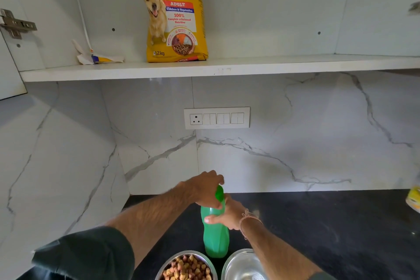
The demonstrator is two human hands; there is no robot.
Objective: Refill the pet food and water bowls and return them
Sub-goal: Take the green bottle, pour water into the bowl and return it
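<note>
With the left hand [205, 188] curled over the cap of the green bottle [214, 238] and the right hand [227, 213] gripping its body, a jerky twist could slosh water into the full food bowl [186, 266], not the steel water bowl [243, 263], both just before the bottle.

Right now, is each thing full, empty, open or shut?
Green bottle: upright on the counter, cap on.
Left hand: grips the bottle's cap.
Right hand: holds the bottle's body.
Food bowl: full of kibble.
Steel bowl: looks empty.
Dog food bag: upright on the shelf.
</note>
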